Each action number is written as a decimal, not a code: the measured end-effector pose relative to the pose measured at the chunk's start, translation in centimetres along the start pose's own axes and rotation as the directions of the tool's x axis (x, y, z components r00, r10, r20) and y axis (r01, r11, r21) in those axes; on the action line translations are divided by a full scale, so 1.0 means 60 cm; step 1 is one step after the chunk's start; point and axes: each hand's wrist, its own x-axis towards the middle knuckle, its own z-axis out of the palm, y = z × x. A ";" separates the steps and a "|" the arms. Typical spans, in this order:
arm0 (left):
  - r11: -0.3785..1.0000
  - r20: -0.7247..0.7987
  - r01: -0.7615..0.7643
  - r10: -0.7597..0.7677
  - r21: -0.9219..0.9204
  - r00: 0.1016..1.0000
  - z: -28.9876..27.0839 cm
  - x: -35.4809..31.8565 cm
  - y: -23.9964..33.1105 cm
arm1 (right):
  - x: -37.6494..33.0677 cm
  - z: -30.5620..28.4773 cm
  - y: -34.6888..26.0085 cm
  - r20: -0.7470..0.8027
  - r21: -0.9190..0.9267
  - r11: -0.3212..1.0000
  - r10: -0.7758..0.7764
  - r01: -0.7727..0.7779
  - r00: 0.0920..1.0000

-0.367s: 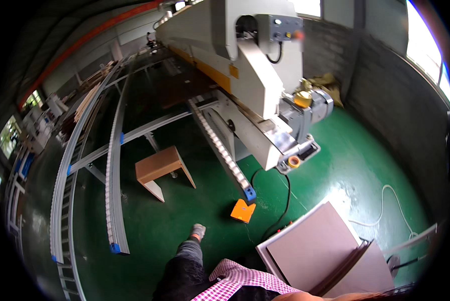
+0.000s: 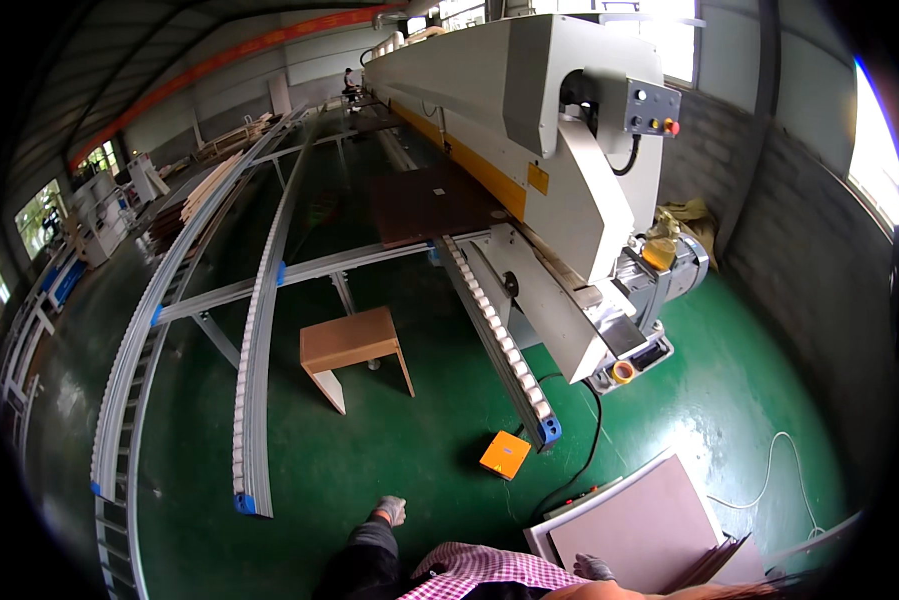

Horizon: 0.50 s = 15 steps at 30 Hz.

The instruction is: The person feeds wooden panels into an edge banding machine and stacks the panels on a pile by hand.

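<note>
Panel (image 2: 634, 520) | right fingers (image 2: 593, 566) by edge | left fingers (image 2: 395, 510) well apart — cannot tell either's grip

Glossy green floor (image 2: 749, 370), grey block wall (image 2: 799, 200), bright window (image 2: 875, 150), small brown bench (image 2: 349, 340)

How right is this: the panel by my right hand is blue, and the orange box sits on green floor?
Not blue: in the head view the panel by your right hand is pinkish-brown. The orange box does sit on green floor.
</note>
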 end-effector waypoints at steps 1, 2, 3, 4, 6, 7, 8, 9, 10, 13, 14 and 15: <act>0.965 -0.055 0.118 -0.134 -0.234 0.989 -0.004 -0.015 -0.031 | -0.042 0.055 -0.048 0.059 -0.052 0.999 -0.008 0.011 0.998; 0.949 -0.059 0.164 -0.186 -0.271 0.981 -0.002 -0.023 -0.053 | -0.117 0.116 -0.114 0.107 -0.098 0.995 -0.016 0.026 0.994; 0.945 -0.030 0.181 -0.197 -0.273 0.980 0.012 -0.029 -0.056 | -0.146 0.151 -0.151 0.166 -0.073 0.996 -0.045 0.057 0.985; 0.957 0.020 0.161 -0.161 -0.243 0.987 0.015 -0.023 -0.053 | -0.174 0.187 -0.183 0.220 -0.034 0.996 -0.076 0.086 0.972; 0.976 0.123 0.113 -0.091 -0.186 0.988 0.020 -0.011 -0.046 | -0.204 0.216 -0.209 0.317 0.051 0.989 -0.145 0.136 0.937; 0.983 0.169 0.087 -0.059 -0.163 0.984 0.019 -0.010 -0.045 | -0.170 0.225 -0.210 0.319 0.005 0.992 -0.123 0.128 0.940; 0.982 0.148 0.066 -0.040 -0.175 0.988 0.022 -0.007 -0.037 | -0.138 0.231 -0.205 0.311 -0.035 0.993 -0.099 0.116 0.945; 0.982 0.135 0.055 -0.031 -0.178 0.990 0.030 -0.017 -0.012 | -0.142 0.229 -0.203 0.359 -0.070 0.977 -0.165 0.203 0.918; 0.982 0.115 0.045 -0.024 -0.184 0.993 0.035 -0.024 -0.004 | -0.170 0.250 -0.230 0.417 -0.102 0.952 -0.223 0.289 0.881; 0.474 0.073 -0.333 0.486 0.815 0.871 -0.052 0.128 -0.100 | -0.201 0.350 -0.321 0.435 -0.004 0.995 -0.086 0.097 0.896; -0.001 0.183 -0.248 0.678 0.969 0.712 -0.040 0.136 -0.085 | -0.201 0.353 -0.337 0.462 0.048 0.996 -0.091 0.078 0.882; 0.229 0.023 -0.236 0.671 0.944 0.741 -0.033 0.140 -0.085 | -0.196 0.364 -0.351 0.493 0.094 0.993 -0.105 0.067 0.864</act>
